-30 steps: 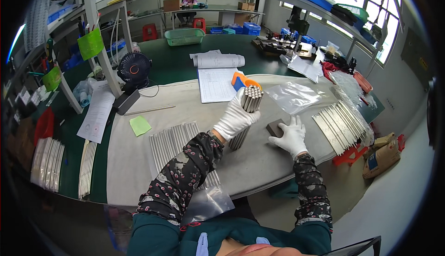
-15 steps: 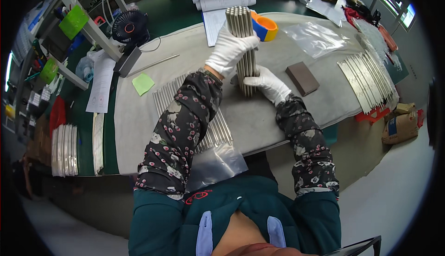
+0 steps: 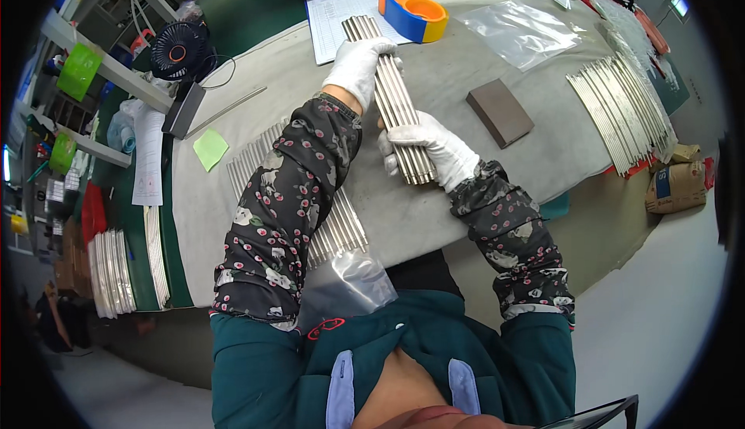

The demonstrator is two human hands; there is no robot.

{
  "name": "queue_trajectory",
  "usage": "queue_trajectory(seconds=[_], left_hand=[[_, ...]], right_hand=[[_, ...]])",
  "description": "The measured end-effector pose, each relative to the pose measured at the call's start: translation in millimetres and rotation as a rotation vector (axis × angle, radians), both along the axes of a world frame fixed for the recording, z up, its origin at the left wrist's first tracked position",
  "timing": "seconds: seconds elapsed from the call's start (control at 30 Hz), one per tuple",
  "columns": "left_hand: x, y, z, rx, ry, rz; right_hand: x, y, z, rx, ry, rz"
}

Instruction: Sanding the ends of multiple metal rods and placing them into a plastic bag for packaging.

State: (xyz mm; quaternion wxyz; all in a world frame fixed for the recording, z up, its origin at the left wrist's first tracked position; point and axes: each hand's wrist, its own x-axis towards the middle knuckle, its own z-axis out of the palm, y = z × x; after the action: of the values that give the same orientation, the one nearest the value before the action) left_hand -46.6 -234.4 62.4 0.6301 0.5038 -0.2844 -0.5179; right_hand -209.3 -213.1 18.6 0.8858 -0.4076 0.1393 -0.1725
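A bundle of silvery metal rods point(image 3: 394, 95) is gripped between my two white-gloved hands above the grey table cloth. Wrapped round its far part is my left hand point(image 3: 359, 70), fingers closed. My right hand point(image 3: 427, 148) closes round the near end, with fingertips showing on its left side. The bundle leans, its near end toward my right. Beneath my left forearm a row of similar rods point(image 3: 341, 223) lies side by side, partly hidden by the sleeve. At their near end a clear plastic bag point(image 3: 353, 280) hangs at the table edge.
Right of the hands sits a dark brown block point(image 3: 500, 113). Beyond them are an orange and blue tape dispenser point(image 3: 414, 16) and a paper form point(image 3: 330, 25). More rods point(image 3: 617, 111) lie at the right, a clear bag point(image 3: 520, 34) behind. A fan point(image 3: 180, 50) stands left.
The bundle has gone from nearly upright to leaning, its far end lower and to the left. Both hands have moved with it, still closed round the rods. The view has shifted slightly.
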Motion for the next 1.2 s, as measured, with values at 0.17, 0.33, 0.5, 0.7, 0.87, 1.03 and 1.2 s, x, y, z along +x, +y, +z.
queue_trajectory(seconds=[0.17, 0.33, 0.5, 0.7, 0.87, 1.03, 1.2], left_hand=[[-10, 24, 8, 0.059, -0.021, 0.061], [-13, 118, 17, -0.015, -0.586, -0.287], [-30, 284, 14, -0.102, -1.622, -0.466], [-28, 332, -9, 0.15, -1.73, -0.185], [-9, 321, -8, -0.042, -1.597, 0.017], [-16, 301, 11, -0.329, -1.623, 0.156], [-18, 307, 0, -0.459, -1.811, 0.11]], right_hand=[[-5, 25, 7, -0.033, 0.004, 0.005], [-57, 80, 22, -0.001, 0.122, 0.037], [-112, 120, 29, 0.038, 0.255, 0.166], [-128, 142, 39, -0.107, 0.437, 0.453], [-117, 154, 35, -0.237, 0.438, 0.753], [-105, 163, 24, -0.183, 0.379, 0.796], [-86, 165, 20, 0.053, 0.357, 0.607]])
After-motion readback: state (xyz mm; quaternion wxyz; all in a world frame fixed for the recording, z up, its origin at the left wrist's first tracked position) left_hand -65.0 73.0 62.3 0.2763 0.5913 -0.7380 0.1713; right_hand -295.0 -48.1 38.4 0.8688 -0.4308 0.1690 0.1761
